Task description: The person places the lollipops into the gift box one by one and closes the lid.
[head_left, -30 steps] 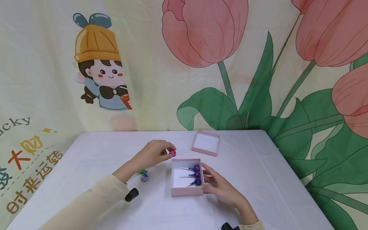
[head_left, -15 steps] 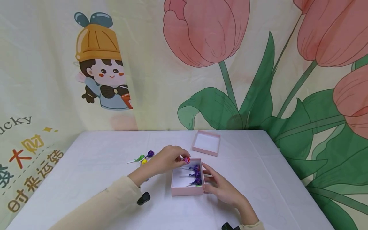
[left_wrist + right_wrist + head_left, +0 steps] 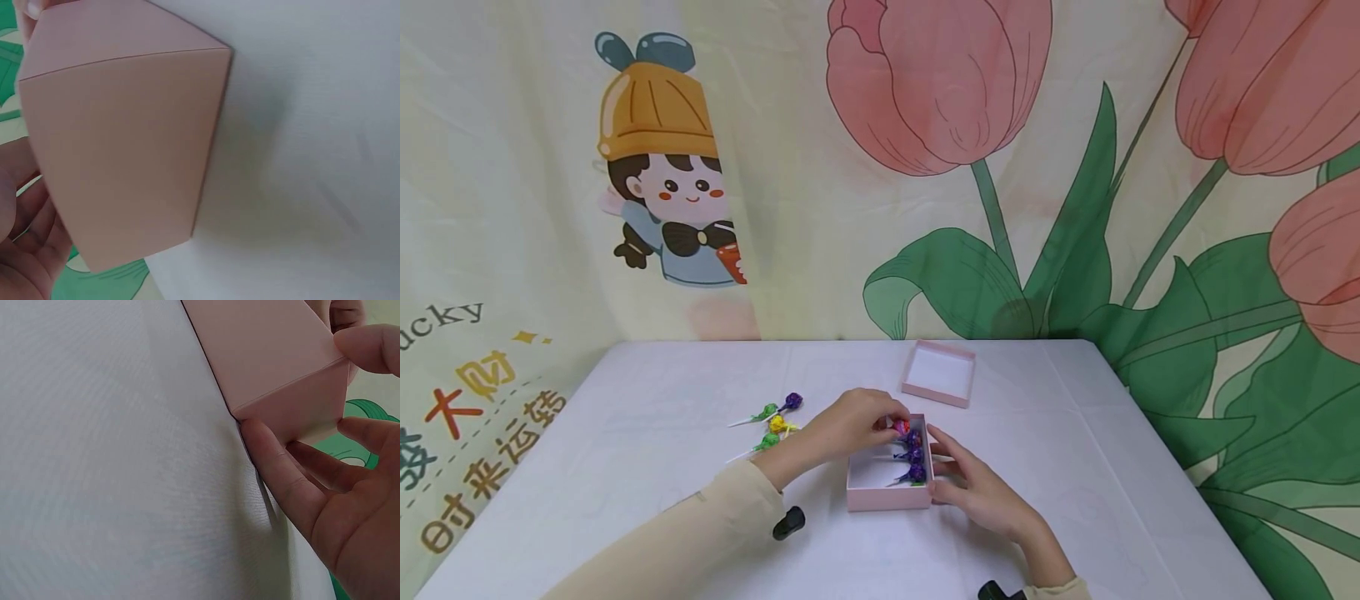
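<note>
A pink box (image 3: pixel 887 499) with a white inside stands on the table, holding several purple-wrapped lollipops (image 3: pixel 914 457) in a column along its right wall, sticks to the left. Over the box's far part is my left hand (image 3: pixel 859 421), pinching a lollipop with a red-pink wrapper (image 3: pixel 901 427); its stick is hidden by the hand. My right hand (image 3: pixel 981 492) rests against the box's right side, fingers spread and fairly straight. In the right wrist view, its thumb (image 3: pixel 269 447) touches the box's lower edge. The left wrist view is mostly filled by the box's outer wall (image 3: pixel 125 156).
Left of the box lie loose lollipops: a purple one (image 3: pixel 793 402), green ones (image 3: pixel 767 412) and a yellow one (image 3: pixel 778 424), partly covered by the left forearm. Behind the box is its pink lid (image 3: pixel 938 375), inside up. The white table (image 3: pixel 1075 433) ends at a printed backdrop.
My left hand has moved right with the red-pink lollipop, from left of the box to inside its far end. Loose lollipops at the left came into sight. The right hand has stayed put.
</note>
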`<state>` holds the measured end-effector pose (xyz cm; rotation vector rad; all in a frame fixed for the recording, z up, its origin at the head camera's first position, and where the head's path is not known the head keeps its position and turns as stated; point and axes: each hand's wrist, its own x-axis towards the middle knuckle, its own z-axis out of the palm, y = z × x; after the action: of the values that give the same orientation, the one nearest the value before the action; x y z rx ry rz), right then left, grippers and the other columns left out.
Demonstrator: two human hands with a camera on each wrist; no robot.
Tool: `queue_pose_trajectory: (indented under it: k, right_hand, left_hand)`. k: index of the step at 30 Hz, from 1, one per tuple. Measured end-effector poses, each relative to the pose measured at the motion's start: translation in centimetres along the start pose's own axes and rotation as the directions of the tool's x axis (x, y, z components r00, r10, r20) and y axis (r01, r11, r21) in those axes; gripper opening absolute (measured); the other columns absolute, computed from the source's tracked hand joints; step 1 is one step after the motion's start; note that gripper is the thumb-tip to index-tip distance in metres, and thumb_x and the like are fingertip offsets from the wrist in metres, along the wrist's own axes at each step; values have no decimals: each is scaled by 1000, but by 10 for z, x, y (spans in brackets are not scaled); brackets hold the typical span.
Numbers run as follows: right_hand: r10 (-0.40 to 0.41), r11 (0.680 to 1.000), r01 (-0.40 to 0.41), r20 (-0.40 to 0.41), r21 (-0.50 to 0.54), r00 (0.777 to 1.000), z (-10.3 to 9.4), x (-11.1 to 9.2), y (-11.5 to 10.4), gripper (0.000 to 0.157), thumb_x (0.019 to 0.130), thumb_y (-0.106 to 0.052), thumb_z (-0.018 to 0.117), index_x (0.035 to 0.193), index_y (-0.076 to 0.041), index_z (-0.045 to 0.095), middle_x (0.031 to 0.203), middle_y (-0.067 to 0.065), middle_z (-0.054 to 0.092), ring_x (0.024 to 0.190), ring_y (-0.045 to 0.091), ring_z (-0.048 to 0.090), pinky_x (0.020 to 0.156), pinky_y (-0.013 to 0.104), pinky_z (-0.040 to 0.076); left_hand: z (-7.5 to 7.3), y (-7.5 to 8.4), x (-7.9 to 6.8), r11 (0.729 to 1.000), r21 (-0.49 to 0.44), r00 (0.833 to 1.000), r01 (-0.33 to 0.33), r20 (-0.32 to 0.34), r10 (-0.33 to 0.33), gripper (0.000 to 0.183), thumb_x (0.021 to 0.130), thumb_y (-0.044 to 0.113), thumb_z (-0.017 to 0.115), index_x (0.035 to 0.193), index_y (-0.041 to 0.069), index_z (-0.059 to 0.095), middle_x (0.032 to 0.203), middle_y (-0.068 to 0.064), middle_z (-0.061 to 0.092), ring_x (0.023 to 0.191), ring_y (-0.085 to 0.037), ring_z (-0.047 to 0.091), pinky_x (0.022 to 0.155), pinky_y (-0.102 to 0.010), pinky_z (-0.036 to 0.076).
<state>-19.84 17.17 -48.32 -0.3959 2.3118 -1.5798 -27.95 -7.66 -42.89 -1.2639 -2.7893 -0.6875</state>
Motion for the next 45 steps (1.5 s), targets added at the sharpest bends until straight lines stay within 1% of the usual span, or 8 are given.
queue_pose_trajectory:
  k: [3,9,18,22,27,36,42,45]
  right_hand:
    - [0,1000,0,3,6,1000,0,0,0,81,102,-27,70,169,-32,25,164,20,40,143,41,52,102,51,57]
    - [0,1000,0,-2,-5,1000,0,0,-1,81,101,-28,70,170,-31,25,164,19,41,143,41,53,106,55,53]
    - [-9,1000,9,-2,-21,1000,0,-1,0,81,102,-28,69,170,-31,26,164,19,42,143,41,52,108,56,52]
    - [-18,1000,18,0,-17,1000,0,-2,1,80,102,-27,69,170,-30,25,164,20,41,143,41,52,106,54,54]
    - [-26,1000,26,5,-8,1000,0,-2,1,81,103,-26,69,170,-30,24,165,21,39,144,42,51,103,49,56]
    - [-24,1000,24,11,-5,1000,-1,-2,1,81,103,-26,69,170,-29,25,164,19,41,143,41,52,106,52,54]
    - [-15,1000,15,5,-18,1000,0,-1,0,81,103,-27,69,170,-29,24,164,19,41,143,40,53,106,53,54]
    - [-11,1000,11,1,-23,1000,0,-2,-1,81,103,-28,69,170,-29,24,165,19,41,143,40,53,107,54,53]
  left_hand:
    - [4,0,-1,1000,2,1000,16,13,-16,26,97,19,80,122,14,79,103,4,76,86,-11,63,80,-25,55]
    - [11,-2,-4,999,15,1000,30,-7,-30,28,97,19,80,124,15,78,106,2,77,90,-13,67,85,-28,58]
    - [20,-3,-7,999,45,1000,6,-23,-5,25,96,19,82,120,14,79,100,5,75,84,-6,61,82,-27,56]
    - [24,-3,-8,998,55,999,2,-38,0,24,96,19,82,119,14,79,102,3,76,88,-8,64,88,-32,58]
    - [29,-2,-10,997,80,998,24,-55,-20,24,96,19,81,119,15,79,107,2,77,96,-10,68,94,-36,59]
    - [34,0,-13,993,97,994,63,-92,-54,25,96,20,81,121,15,79,114,-1,78,107,-18,72,99,-38,59]
    - [36,1,-13,992,118,993,45,-111,-32,22,96,20,81,118,15,79,113,-1,78,107,-19,73,99,-39,58]
    - [35,2,-13,990,129,994,49,-103,-36,22,96,21,81,118,16,79,113,0,78,107,-19,73,99,-40,58]
